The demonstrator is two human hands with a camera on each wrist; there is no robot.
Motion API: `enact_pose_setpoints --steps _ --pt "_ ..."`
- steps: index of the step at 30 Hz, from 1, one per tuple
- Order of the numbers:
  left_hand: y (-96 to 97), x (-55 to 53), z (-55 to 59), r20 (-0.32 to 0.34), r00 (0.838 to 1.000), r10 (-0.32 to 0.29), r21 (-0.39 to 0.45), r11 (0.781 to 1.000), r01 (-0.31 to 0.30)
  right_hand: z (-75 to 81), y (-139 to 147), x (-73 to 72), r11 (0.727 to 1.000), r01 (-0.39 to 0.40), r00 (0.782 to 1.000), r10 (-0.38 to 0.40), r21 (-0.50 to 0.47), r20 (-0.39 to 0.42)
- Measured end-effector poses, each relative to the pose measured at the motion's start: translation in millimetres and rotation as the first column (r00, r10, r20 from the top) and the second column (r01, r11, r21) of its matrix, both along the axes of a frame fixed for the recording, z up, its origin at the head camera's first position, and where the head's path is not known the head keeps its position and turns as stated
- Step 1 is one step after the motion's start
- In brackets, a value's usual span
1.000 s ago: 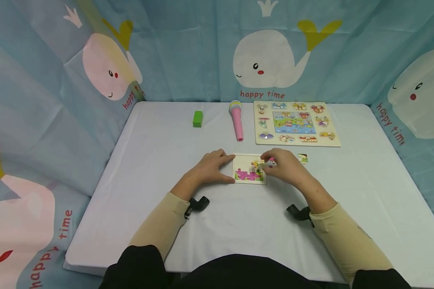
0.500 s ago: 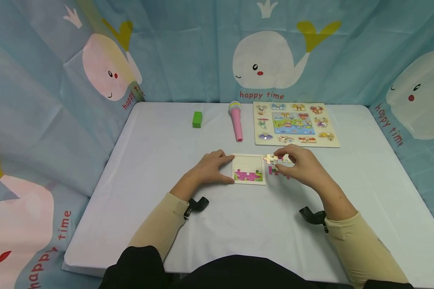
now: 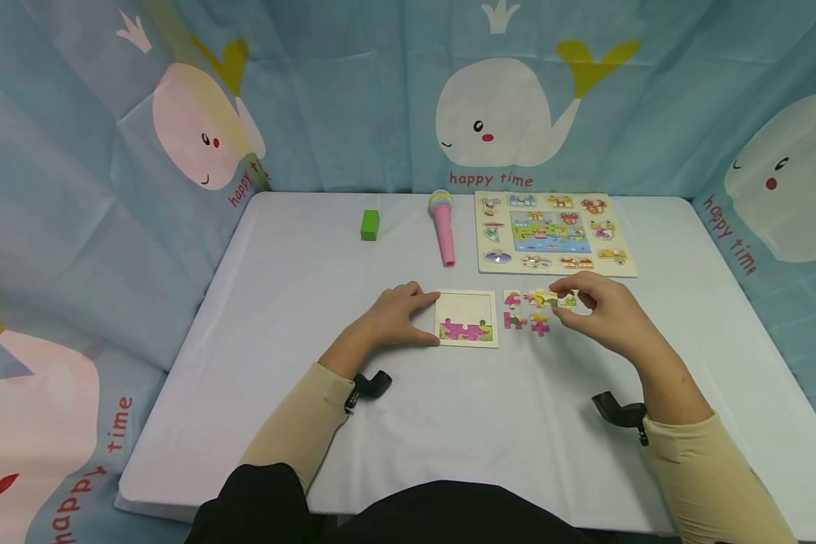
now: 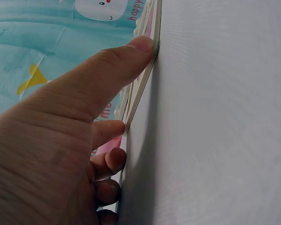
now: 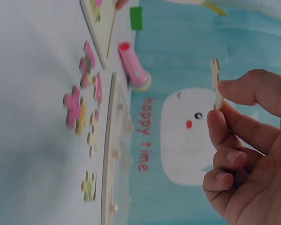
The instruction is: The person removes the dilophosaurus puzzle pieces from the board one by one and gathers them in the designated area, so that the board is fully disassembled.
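A small wooden puzzle tray (image 3: 465, 307) lies flat on the white table, with joined pink and green pieces (image 3: 465, 331) along its lower side. At its left edge, my left hand (image 3: 396, 316) touches one corner with the thumb and the other with the index finger; the left wrist view shows the thumb (image 4: 124, 61) pressing on the rim. To the right of the tray, my right hand (image 3: 601, 313) is raised, pinching a thin puzzle piece (image 5: 216, 70) between thumb and index finger. Several loose pieces (image 3: 514, 320) lie between tray and right hand.
A large wooden peg puzzle board (image 3: 551, 264) with pictures stands at the back right. Left of it lies a pink toy microphone (image 3: 443, 230), and a green block (image 3: 370, 225) is farther left. A blue whale-print curtain (image 3: 353, 113) hangs behind the table.
My right hand has moved from above the tray to the right, past the loose pieces, which now show, with a piece in its fingers. My left hand has stayed at the tray's edge.
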State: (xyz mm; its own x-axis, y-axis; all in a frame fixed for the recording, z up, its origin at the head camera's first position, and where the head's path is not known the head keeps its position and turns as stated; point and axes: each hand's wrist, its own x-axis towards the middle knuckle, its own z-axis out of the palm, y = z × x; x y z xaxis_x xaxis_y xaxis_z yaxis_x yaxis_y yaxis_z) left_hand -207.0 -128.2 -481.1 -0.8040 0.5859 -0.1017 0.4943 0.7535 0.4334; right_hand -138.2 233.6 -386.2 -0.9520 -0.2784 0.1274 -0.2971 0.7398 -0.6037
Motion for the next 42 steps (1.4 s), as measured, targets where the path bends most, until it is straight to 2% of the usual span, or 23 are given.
enact_pose_setpoints --steps 8,13,17,21,26,31,34,42 --pt "-0.2 1.2 0.8 -0.006 1.0 -0.004 -0.011 1.0 0.003 -4.3 21 1.9 0.999 0.034 0.999 -0.035 0.04 0.021" --pt "-0.6 1.7 1.4 -0.003 1.0 -0.003 -0.007 1.0 0.003 -11.2 32 1.0 0.997 0.054 0.994 -0.059 0.061 0.087" --pt "-0.7 1.9 1.8 0.004 1.0 0.0 -0.007 1.0 0.0 -18.3 40 -1.9 0.994 0.073 0.979 -0.087 0.079 0.184" --pt "-0.8 1.6 1.6 0.005 1.0 0.002 -0.002 1.0 -0.002 -26.8 47 -7.3 0.991 0.055 0.965 -0.083 0.118 0.248" --pt "-1.4 0.1 0.6 -0.005 1.0 -0.003 0.002 1.0 0.003 -39.6 54 -14.1 0.99 0.024 0.954 -0.065 0.141 0.294" --pt "-1.4 -0.3 -0.5 -0.009 1.0 -0.002 0.0 1.0 0.002 -51.1 54 -19.6 0.988 0.034 0.937 -0.084 0.153 0.338" --pt "-1.0 0.0 -1.1 -0.012 1.0 -0.002 -0.005 1.0 0.002 -54.4 53 -21.8 0.985 0.041 0.933 -0.098 0.168 0.346" --pt "0.2 0.5 0.8 -0.005 1.0 -0.006 -0.014 1.0 0.006 -56.7 53 -24.0 0.981 0.03 0.94 -0.092 0.19 0.327"
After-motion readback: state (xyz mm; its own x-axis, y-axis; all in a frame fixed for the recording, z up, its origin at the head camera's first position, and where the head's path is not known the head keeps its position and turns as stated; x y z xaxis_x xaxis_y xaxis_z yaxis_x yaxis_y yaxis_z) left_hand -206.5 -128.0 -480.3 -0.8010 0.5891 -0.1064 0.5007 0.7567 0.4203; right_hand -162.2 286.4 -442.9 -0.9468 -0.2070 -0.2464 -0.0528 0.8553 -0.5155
